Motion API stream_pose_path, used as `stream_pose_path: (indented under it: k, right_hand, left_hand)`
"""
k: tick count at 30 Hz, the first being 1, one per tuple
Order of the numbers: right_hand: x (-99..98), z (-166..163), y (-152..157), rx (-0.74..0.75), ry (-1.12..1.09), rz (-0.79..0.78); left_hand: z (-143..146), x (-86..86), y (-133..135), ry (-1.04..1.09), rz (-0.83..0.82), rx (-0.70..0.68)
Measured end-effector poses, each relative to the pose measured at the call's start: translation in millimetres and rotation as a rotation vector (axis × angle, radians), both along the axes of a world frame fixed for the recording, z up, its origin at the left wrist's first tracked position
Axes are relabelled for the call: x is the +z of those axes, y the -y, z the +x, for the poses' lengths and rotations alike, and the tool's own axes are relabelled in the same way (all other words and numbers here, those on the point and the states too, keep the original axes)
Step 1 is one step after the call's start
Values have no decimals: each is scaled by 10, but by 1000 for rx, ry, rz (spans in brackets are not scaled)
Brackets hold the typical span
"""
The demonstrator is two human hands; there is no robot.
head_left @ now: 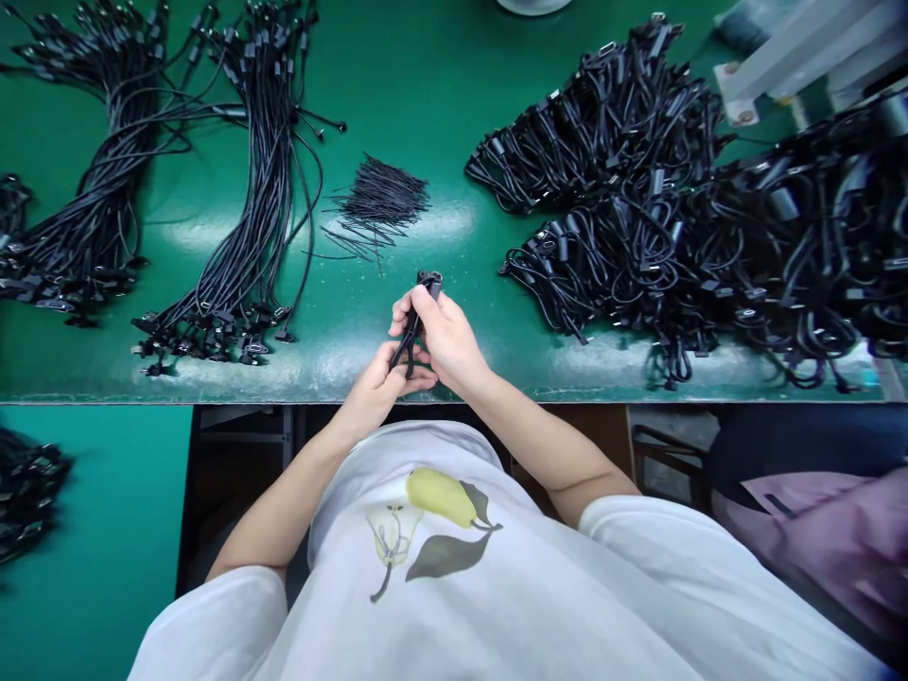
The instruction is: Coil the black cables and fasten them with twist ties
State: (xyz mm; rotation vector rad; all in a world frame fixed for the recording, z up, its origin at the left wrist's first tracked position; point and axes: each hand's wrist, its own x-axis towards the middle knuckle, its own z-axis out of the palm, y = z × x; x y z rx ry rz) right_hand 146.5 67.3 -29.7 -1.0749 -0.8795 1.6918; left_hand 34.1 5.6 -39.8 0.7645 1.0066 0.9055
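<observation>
The left hand (379, 386) and right hand (454, 342) are both holding one folded black cable (410, 335) near the front edge of the green table (411, 76). The right hand is gripping its upper part, the plug end (429, 278) poking out past the thumb; the left hand is pinching its lower part between thumb and fingers. Beyond the hands, a pile of thin ties (389, 192) is lying between long cables (261, 170) on the left and coiled cables (602, 236) on the right.

green table (440, 57): cable bundles (266, 161) left, thin black strips (387, 192) mid, folded cables (631, 227) right.
</observation>
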Motion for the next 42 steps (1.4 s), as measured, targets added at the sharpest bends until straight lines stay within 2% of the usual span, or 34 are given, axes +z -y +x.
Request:
stream_pose_path:
  k: [4,7,9,11,14,16,19,21,23,26,28,31,33,35,38,39,42]
  right_hand:
    - [-31,-26,31,82,-16,-41]
    - [-92,36,89,270,-1,18]
    - [-117,111,125,368,0,59]
    - [-106,237,128,369,58,87]
    - [27,615,39,172,331,182]
    - [175,1013,-87,-41,681,286]
    - [354,1694,-339,-374,1319,408]
    - [377,2055,-492,-458,1601,408]
    - [324,2260,-590,-419,1750,388]
    - [195,2362,-642,-404,1840,434]
    - [130,2421,-679,-512,1844,479]
    - [116,2536,-781,-513,1844,547]
    - [181,2546,-812,-503,1843,584]
    - [284,2428,-771,-455,1849,619]
    - [402,1950,-633,-356,1837,704]
    - [413,1719,-588,-282,1785,753]
    - [366,914,-513,173,1428,926]
  left_hand:
    - [-28,-40,57,-55,-2,39]
    - [-64,-128,60,-88,-12,54]
    - [-58,-196,30,-115,-5,14]
    - [-28,-254,-1,-158,15,-67]
    - [-28,-309,-9,-241,108,-187]
    - [-122,-334,-5,-314,166,-215]
    - [-412,-351,-52,-487,211,-186]
    - [-651,-336,-125,-725,305,-141]
    - [-871,-292,-204,-1039,456,-39]
    - [-1090,-201,-300,-1429,617,94]
    - [-1148,-168,-369,-1593,617,56]
    - [-1147,-185,-487,-1731,558,-66]
    - [-1124,-202,-540,-1763,523,-90]
    - [-1116,-198,-559,-1785,518,-33]
    - [-1160,-152,-569,-1852,506,-15]
    - [-1182,-133,-579,-1880,493,-54]
    - [-1236,-77,-637,-1945,471,-167]
